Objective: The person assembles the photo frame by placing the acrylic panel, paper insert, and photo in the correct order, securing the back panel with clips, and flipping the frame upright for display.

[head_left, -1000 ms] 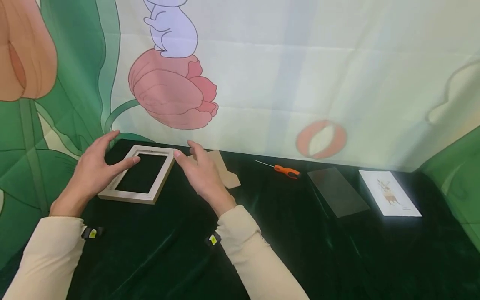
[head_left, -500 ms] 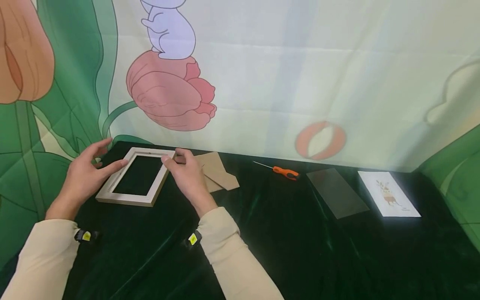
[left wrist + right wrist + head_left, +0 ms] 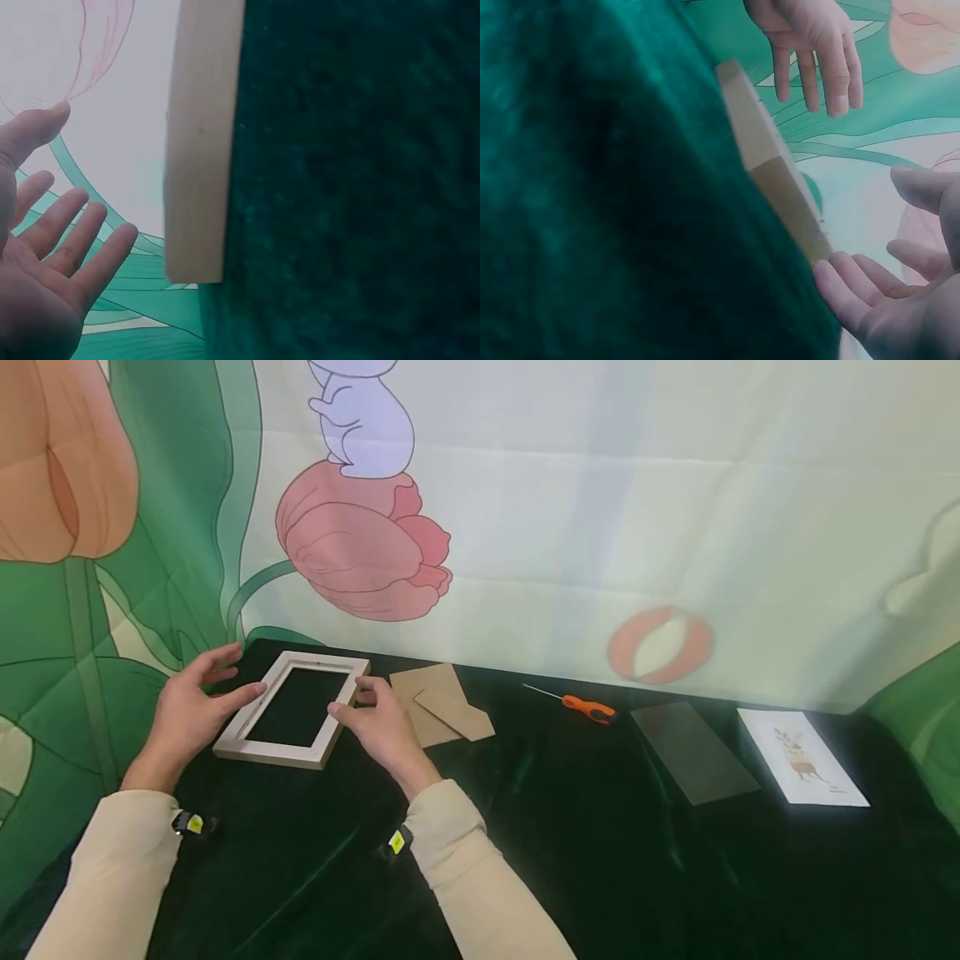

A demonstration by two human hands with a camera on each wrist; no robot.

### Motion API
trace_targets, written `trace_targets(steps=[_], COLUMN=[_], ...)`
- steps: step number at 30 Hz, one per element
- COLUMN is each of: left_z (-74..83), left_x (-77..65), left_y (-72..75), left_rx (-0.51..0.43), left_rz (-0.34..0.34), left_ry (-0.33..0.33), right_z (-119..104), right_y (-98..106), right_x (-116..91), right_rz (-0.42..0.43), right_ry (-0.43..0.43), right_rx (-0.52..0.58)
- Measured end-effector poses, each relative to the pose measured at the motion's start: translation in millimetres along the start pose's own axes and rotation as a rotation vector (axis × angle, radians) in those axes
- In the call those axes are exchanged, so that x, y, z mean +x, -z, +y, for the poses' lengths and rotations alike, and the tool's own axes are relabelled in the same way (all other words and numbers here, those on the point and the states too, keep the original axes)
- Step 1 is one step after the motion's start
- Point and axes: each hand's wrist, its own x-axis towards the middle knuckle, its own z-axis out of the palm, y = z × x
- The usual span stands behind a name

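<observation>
A pale wooden picture frame (image 3: 267, 752) lies flat on the dark green cloth, its opening showing the cloth beneath. My left hand (image 3: 187, 714) is at its left side, fingers spread and thumb over the left rail; in the left wrist view this hand (image 3: 49, 262) looks apart from the frame's edge (image 3: 201, 150). On the other side, my right hand (image 3: 384, 731) has its thumb above the right rail. The right wrist view has fingertips of the right hand (image 3: 900, 304) at the frame's outer side (image 3: 787, 199), the thumb raised away from it.
Right of the frame lie brown backing board pieces (image 3: 457, 714), one overlapping another. Farther right are a screwdriver with an orange handle (image 3: 588, 707), a clear sheet (image 3: 693, 752) and a white card with a plant drawing (image 3: 802, 758). A printed curtain (image 3: 540, 527) hangs behind.
My right hand has come from the frame's far right corner down along its right rail, uncovering more of the backing boards. The left hand has shifted slightly outward. The frame stays put.
</observation>
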Motion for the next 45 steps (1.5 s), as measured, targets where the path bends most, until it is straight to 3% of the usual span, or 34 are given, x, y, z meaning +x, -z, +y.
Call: trace_targets(steps=[8,16,25,30,40,45], left_z=[-12.5,-24.5,-40.0,-38.3,-35.7,-32.7], left_x=[0.5,-0.6,-6.9,-1.7,-2.2,-3.3], left_y=[-1.6,-1.2,-0.3,-2.3,-4.1,-2.9], left_rx=[0.043,0.029,0.048,0.048,-0.012,-0.032], left_rz=[-0.087,-0.168,-0.223,-0.262,-0.235,-0.214], left_ry=[0.045,0.041,0.087,0.143,0.161,0.156], right_z=[15,18,18,17,17,21], right_y=[-5,-9,-12,-8,-11,-11], right_x=[1,-1,-4,-4,-5,-6], right_rz=[-0.024,-0.052,-0.114,-0.123,-0.1,-0.054], right_ry=[-0.044,-0.065,-0.037,-0.024,-0.051,-0.032], right_rx=[-0.02,-0.155,-0.224,-0.216,-0.2,-0.075])
